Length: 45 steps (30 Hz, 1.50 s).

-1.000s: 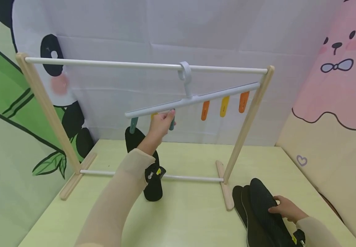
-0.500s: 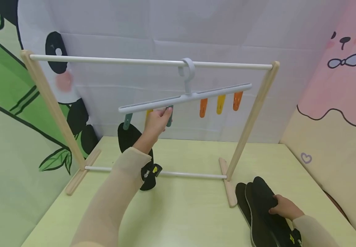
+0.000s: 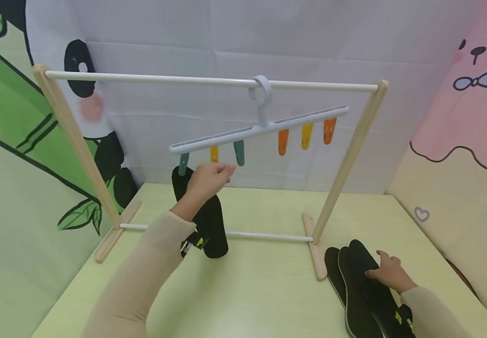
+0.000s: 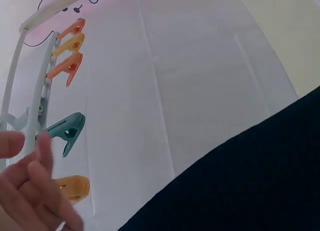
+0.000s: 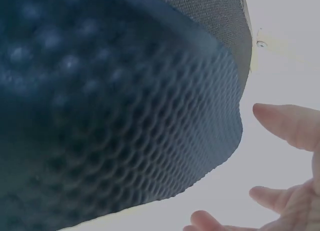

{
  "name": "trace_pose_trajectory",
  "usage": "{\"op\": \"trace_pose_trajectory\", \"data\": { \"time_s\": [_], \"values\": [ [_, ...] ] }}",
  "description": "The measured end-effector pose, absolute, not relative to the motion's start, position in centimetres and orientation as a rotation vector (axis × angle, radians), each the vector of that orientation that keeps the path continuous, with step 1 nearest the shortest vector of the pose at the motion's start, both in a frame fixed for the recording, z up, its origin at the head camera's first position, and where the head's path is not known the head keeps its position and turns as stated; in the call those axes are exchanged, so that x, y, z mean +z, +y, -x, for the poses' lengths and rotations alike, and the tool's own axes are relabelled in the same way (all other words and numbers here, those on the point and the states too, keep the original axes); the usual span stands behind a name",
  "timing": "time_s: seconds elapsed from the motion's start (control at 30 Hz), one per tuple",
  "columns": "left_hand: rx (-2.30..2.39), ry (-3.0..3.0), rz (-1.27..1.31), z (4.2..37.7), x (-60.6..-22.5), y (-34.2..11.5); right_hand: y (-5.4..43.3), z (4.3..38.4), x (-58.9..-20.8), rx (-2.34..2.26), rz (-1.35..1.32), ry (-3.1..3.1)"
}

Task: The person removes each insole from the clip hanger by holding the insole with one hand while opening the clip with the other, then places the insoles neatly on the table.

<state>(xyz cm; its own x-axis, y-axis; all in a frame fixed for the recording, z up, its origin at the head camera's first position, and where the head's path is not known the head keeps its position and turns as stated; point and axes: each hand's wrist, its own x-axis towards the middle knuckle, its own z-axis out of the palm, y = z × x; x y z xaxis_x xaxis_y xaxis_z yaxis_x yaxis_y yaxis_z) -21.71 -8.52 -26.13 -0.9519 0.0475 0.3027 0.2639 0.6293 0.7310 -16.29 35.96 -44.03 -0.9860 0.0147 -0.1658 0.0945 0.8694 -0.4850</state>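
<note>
A white clip hanger (image 3: 226, 138) hangs tilted from the rack's top rod, lower on its left. Its leftmost green clip (image 3: 183, 164) bites the top of a black shoe insole (image 3: 213, 225), which dangles behind my left forearm. Just below the inner green clip (image 3: 239, 153), my left hand (image 3: 207, 180) hovers with loosely bent fingers, holding nothing. In the left wrist view those fingers are apart from the green clip (image 4: 70, 131). My right hand (image 3: 391, 272) spreads its fingers beside a black insole (image 3: 367, 274); the right wrist view shows a gap between fingertips and the insole's honeycomb underside (image 5: 165, 131).
Two more insoles (image 3: 355, 295) lie overlapped beside the rack's right foot (image 3: 316, 256). The wooden-sided rack has a white top rod (image 3: 154, 79) and a low rod (image 3: 268, 237). Orange and yellow clips (image 3: 306, 136) line the hanger's right half. Printed cloth walls surround the table (image 3: 226, 295).
My left hand has let go of the inner green clip and dropped slightly. The hanging insole has swung right. My right hand has loosened from the insole, its fingers spreading.
</note>
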Motion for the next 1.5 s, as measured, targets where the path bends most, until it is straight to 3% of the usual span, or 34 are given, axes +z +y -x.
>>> {"op": "trace_pose_trajectory", "data": {
  "time_s": [0.3,0.53,1.13,1.5],
  "values": [
    [-1.332,-1.411,0.021,23.2,-25.7,-13.4,36.4,16.2,-44.0,-0.785,-0.003,2.92],
    [-1.61,-1.753,-0.206,24.7,-27.0,-15.9,36.3,15.9,-43.8,-0.88,0.015,2.93],
    [-1.568,-2.035,-0.008,25.5,-28.9,-15.6,34.0,15.9,-42.9,-1.02,0.138,3.02],
    [-1.566,-2.065,0.043,24.9,-27.9,-15.7,32.2,16.2,-42.6,-1.106,0.233,2.984]
  ]
}}
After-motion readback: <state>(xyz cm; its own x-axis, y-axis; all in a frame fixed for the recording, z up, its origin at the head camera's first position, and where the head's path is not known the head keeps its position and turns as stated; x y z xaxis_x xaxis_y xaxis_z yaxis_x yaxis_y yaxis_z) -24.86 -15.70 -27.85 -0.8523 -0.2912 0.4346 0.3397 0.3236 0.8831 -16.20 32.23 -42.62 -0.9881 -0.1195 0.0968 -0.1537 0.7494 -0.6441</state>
